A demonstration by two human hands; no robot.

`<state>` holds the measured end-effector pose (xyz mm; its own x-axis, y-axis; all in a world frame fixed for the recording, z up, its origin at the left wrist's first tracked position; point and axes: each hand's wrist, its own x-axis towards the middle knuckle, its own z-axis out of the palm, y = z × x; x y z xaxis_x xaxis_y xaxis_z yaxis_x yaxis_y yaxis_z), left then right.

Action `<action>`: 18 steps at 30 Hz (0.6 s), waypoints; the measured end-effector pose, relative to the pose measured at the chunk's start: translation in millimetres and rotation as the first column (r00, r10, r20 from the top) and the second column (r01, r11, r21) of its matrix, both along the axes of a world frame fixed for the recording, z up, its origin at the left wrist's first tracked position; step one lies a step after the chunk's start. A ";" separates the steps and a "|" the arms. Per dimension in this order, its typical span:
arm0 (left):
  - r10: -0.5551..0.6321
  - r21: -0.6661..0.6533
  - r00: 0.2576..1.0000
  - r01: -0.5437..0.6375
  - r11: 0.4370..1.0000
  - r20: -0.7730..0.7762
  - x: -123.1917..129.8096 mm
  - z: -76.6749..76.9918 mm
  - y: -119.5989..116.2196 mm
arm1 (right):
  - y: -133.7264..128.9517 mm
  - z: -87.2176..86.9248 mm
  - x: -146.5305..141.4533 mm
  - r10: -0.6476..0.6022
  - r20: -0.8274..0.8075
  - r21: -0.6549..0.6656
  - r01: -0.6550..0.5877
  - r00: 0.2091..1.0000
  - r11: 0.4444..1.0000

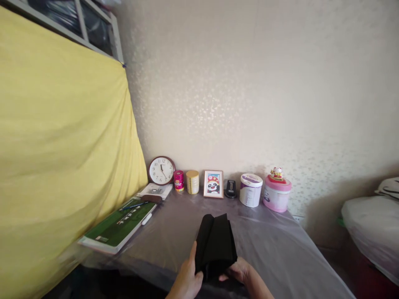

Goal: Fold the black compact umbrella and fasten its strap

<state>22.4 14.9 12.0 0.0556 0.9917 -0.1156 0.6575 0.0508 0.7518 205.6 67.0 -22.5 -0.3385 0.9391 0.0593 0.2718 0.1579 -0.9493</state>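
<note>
Near the front of the table, both hands hold a black folded item (216,243) with flat panels and a fold along its length; its exact kind does not show. My left hand (189,272) grips its left side, thumb across the near lower corner. At the right lower corner, my right hand (239,270) is closed on it, with some fingers hidden beneath. The item is tilted, its far end pointing toward the wall. Its underside is out of sight.
A grey-covered table (181,232) carries a green book (124,222), a white marker (146,219) and a brown case (152,199) at left. Along the wall stand a clock (162,170), a pink can (178,181), a yellow-lidded jar (192,182), a panda picture frame (213,184), a black device (231,189) and two tubs (250,193).
</note>
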 end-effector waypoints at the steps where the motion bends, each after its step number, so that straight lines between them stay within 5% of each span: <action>1: -0.005 0.049 0.996 0.009 0.999 -0.084 2.2 -2.3 1.2 | -2.9 2.3 4.9 0.043 -0.067 -0.127 -0.051 0.997 0.991; 4: -0.001 0.082 0.960 0.025 0.996 -0.279 9.6 -4.1 2.0 | -6.0 13.3 25.3 0.036 -0.168 -0.258 -0.079 0.985 0.963; 7: 0.008 0.052 0.931 0.012 0.999 -0.365 16.7 0.0 -0.6 | 2.2 24.4 47.9 -0.105 -0.018 -0.027 0.104 0.994 0.994; 11: 0.017 0.031 0.920 -0.005 1.000 -0.391 22.1 2.6 -3.3 | 14.4 32.9 63.6 -0.374 0.107 0.150 0.357 0.921 0.922; 14: 0.027 0.025 0.919 -0.019 1.000 -0.392 23.5 0.9 -3.4 | 13.4 38.7 58.8 -0.400 0.186 0.127 0.382 0.897 0.915; 18: 0.035 0.015 0.919 -0.031 0.999 -0.393 24.7 1.6 -3.7 | 5.4 49.5 44.1 -0.483 0.335 0.328 0.381 0.809 0.865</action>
